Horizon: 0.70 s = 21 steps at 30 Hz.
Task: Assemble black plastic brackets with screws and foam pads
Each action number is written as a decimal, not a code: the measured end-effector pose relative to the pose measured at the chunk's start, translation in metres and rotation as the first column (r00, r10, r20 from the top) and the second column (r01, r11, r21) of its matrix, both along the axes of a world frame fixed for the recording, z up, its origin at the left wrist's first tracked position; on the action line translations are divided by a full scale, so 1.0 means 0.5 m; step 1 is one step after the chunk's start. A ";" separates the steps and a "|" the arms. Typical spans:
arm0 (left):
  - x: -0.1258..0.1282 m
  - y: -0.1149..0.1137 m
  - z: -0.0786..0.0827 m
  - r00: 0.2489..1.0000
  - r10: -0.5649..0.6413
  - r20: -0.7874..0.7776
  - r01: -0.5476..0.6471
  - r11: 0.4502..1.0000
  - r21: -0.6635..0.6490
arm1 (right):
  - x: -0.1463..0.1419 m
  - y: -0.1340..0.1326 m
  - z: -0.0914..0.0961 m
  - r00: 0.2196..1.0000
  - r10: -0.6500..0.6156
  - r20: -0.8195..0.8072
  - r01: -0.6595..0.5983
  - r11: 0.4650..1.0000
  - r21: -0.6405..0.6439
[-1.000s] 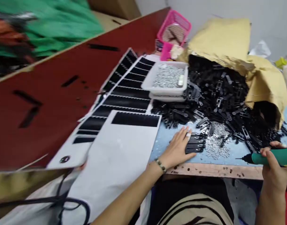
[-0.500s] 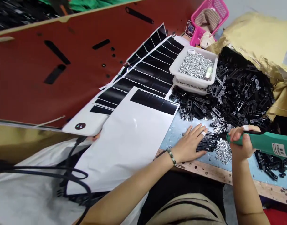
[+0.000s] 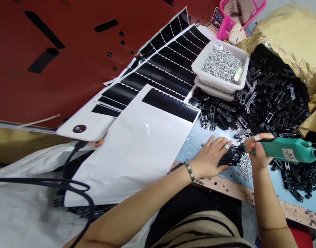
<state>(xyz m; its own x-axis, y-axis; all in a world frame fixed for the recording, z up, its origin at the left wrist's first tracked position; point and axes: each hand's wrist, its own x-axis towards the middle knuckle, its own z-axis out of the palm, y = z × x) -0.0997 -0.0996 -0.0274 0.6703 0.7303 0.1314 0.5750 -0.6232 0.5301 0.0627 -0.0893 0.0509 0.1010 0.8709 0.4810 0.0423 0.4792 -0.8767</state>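
Observation:
My right hand (image 3: 260, 155) is wrapped round the front of a green electric screwdriver (image 3: 293, 150), which lies nearly level with its dark tip pointing left. That tip is at the right end of a row of black slotted plastic parts (image 3: 229, 159). Flat across the left side of the row rests my left hand (image 3: 211, 156), fingers stretched out and a white band round one of them. Its palm and fingers hide some of the parts. A heap of small silver nut-like pieces (image 3: 245, 167) lies just below the screwdriver's tip.
Behind my hands stands a white tub (image 3: 195, 70) of silver screws, stacked on another container. Many loose black parts (image 3: 274, 100) are piled to its right. Sheets of black stickers (image 3: 170, 103) lie to the left, over a white device (image 3: 67, 129). A pink basket (image 3: 226, 29) is farther back.
The screwdriver has shifted left with my right hand, its tip closer to the row of black parts. My left hand stays flat on them. The camera view has also shifted somewhat.

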 end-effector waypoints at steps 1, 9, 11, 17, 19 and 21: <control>0.001 0.000 0.001 1.000 0.002 0.002 -0.002 1.000 0.001 | 0.000 0.003 0.000 1.000 0.024 0.002 -0.024 1.000 -0.005; 0.001 0.002 0.004 0.999 -0.004 0.037 0.003 1.000 0.009 | 0.003 -0.028 0.017 0.996 0.077 -0.033 -0.073 0.991 0.114; 0.001 0.002 0.004 0.999 -0.004 0.045 0.003 1.000 0.010 | 0.002 -0.036 0.018 0.995 0.093 -0.035 -0.089 0.990 0.109; 0.001 0.003 0.008 0.999 -0.006 0.035 0.006 1.000 -0.009 | 0.002 -0.035 0.002 0.996 0.093 0.005 -0.093 0.995 0.041; 0.002 0.002 0.008 1.000 -0.009 0.030 0.009 1.000 -0.011 | 0.001 -0.029 -0.002 0.993 0.109 0.034 -0.110 0.994 0.022; 0.003 0.001 0.008 1.000 -0.003 0.025 0.003 1.000 -0.006 | 0.000 -0.022 -0.004 0.990 0.128 0.053 -0.129 0.992 0.001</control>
